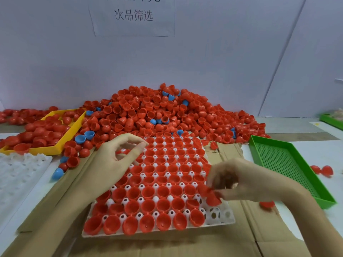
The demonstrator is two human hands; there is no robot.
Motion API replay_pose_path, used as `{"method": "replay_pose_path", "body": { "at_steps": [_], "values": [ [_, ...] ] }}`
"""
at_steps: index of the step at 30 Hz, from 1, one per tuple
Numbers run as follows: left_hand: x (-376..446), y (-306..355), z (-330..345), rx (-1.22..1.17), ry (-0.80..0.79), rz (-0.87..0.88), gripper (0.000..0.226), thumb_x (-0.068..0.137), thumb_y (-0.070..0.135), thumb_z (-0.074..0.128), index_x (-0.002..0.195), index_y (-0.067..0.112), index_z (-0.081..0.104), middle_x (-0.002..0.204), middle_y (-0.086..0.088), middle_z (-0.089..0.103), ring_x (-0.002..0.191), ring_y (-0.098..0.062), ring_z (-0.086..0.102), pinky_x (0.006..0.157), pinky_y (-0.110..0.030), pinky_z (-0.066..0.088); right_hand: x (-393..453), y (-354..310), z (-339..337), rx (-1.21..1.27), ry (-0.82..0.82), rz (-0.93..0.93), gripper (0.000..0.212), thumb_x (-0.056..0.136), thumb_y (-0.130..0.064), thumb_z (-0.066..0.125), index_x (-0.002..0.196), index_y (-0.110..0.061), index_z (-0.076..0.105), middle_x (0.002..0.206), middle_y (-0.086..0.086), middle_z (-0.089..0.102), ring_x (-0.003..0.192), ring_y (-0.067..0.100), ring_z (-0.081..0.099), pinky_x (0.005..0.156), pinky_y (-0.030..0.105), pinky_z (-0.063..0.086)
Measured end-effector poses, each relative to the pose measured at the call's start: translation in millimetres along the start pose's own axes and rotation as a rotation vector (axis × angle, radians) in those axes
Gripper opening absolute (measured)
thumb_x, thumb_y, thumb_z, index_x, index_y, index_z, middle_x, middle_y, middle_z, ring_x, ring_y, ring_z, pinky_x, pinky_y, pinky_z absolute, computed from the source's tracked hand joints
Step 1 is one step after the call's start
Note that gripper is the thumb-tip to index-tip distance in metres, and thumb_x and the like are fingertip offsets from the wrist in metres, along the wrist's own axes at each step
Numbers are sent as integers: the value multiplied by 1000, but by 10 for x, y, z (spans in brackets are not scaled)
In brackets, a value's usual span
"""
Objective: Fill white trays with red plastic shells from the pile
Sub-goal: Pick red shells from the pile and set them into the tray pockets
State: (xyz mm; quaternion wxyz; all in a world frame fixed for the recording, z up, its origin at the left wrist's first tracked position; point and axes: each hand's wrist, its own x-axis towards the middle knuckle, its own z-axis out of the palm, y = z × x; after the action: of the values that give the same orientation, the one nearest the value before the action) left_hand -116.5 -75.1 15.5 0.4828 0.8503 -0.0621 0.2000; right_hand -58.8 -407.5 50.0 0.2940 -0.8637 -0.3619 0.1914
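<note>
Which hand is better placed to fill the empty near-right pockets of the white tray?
Right hand: it already holds a red plastic shell just above the white pocketed tray's empty corner; the left hand looks empty and farther away.

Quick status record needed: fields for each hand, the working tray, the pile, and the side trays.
left hand: over the tray's left side, fingers loosely curled; whether it holds a shell cannot be told
right hand: pinches red shells at the tray's right edge
white tray: on cardboard, nearly full; empty cups at near right corner
pile: behind the tray, red shells with a few blue ones
yellow tray: far left, holds red shells
green tray: right, no shells visible inside
spare white tray: left, no shells in its cups
</note>
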Motion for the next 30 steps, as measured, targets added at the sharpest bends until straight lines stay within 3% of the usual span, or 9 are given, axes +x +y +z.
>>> {"method": "replay_pose_path", "body": {
  "at_steps": [2, 5, 10, 15, 20, 24, 30],
  "values": [
    [11, -51, -9, 14, 15, 3, 30, 92, 60, 58, 107, 38, 73, 111, 13, 72, 80, -10, 74, 82, -35, 58, -28, -58, 30, -162, -55, 48, 17, 87, -21, 80, 94, -34, 72, 87, -8, 74, 74, 6, 69, 70, 24, 58],
    [28, -90, 0, 21, 10, 33, 24, 93, 52, 58, 102, 37, 75, 112, 14, 70, 80, -10, 73, 76, -28, 58, -47, -146, 98, -253, -48, 87, 17, 84, -25, 81, 92, -33, 69, 83, -11, 71, 72, 2, 65, 64, 17, 52],
    [31, -131, 14, 45, -18, 20, 24, 92, 54, 57, 98, 40, 75, 110, 18, 70, 78, -10, 74, 75, -24, 58, -39, -269, 156, -328, -89, 104, 18, 82, -28, 82, 89, -31, 66, 80, -12, 67, 73, 3, 63, 62, 18, 51],
    [34, -116, 18, 35, -19, 41, 24, 92, 54, 57, 96, 39, 75, 109, 15, 70, 84, -9, 73, 73, -20, 59, -27, -317, 237, -447, -119, 145, 19, 82, -24, 75, 85, -30, 57, 82, -11, 65, 76, 9, 62, 65, 31, 55],
    [32, -87, 16, 25, -14, 42, 22, 90, 53, 57, 92, 40, 75, 107, 15, 70, 84, -6, 71, 71, -17, 57, -42, -338, 256, -482, -179, 177, 18, 84, -26, 74, 89, -33, 58, 83, -12, 62, 77, 12, 63, 66, 33, 56],
    [27, -68, 16, 17, -17, 41, 23, 89, 53, 57, 90, 39, 75, 106, 16, 70, 83, -5, 71, 70, -13, 55, 10, -347, 275, -488, -180, 164, 18, 86, -32, 76, 93, -32, 59, 80, -12, 59, 68, 7, 54, 57, 24, 46],
    [38, -79, 13, 19, -14, 54, 22, 89, 52, 57, 89, 39, 75, 104, 17, 71, 83, -3, 70, 68, -12, 55, 30, -312, 253, -460, -191, 168, 22, 87, -34, 77, 92, -36, 56, 81, -14, 58, 69, 5, 54, 56, 19, 40]
  ]
}}
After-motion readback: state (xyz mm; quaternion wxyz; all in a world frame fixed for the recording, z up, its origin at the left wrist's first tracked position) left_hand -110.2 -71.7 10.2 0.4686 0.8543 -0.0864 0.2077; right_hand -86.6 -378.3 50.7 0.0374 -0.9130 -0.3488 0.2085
